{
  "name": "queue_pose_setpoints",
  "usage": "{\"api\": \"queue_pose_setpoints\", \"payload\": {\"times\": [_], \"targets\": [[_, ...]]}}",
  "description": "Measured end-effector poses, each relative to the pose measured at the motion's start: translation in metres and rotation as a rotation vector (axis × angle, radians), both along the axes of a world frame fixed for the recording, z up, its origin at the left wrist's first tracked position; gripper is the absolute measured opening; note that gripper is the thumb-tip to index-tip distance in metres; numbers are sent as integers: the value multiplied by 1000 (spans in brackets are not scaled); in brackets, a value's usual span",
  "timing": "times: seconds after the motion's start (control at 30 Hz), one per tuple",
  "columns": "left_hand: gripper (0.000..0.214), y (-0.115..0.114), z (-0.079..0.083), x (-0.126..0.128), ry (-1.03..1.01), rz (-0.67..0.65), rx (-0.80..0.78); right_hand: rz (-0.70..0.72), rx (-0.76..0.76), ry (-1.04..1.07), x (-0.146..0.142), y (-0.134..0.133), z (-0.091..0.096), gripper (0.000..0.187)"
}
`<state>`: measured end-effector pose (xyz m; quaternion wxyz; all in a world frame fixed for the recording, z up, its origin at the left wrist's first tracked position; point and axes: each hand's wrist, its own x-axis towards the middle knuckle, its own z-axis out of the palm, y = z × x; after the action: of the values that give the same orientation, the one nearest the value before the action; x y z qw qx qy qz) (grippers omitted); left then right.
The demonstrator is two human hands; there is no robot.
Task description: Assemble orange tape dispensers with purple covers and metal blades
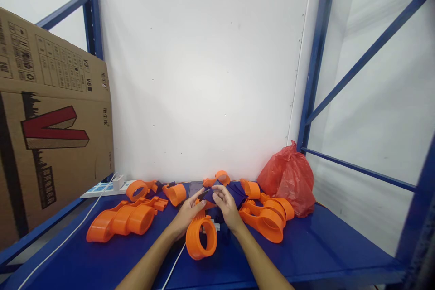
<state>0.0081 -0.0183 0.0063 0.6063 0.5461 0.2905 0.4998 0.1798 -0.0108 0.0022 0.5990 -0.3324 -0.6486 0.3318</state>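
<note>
White wall, blue tabletop, orange holder

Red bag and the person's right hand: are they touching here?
Apart. The head view shows orange parts in the plain gap between the right hand and the red bag.

Bare forearms taper to slim wrists, with left hand and right hand likewise bare
</note>
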Motion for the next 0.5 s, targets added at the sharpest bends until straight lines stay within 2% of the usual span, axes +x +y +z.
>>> {"api": "queue_pose_setpoints", "payload": {"times": [0.07, 0.13, 0.3, 0.4, 0.5], "targets": [[87, -3, -1, 1, 6, -73, -66, 128, -53, 10, 0, 2, -1, 44], [92, -5, -2, 1, -15, -106, -92, 184, -81, 2, 0, 2, -1, 46], [97, -5, -6, -1, -87, -128, -94, 93, -97, -7, -2, 0, 1, 46], [90, -4, -8, -1, -89, -146, -113, 73, -82, -18, -3, 1, 0, 42], [79, 0, -11, 0, -37, -91, -93, 99, -87, -29, -6, 1, -2, 39]]}}
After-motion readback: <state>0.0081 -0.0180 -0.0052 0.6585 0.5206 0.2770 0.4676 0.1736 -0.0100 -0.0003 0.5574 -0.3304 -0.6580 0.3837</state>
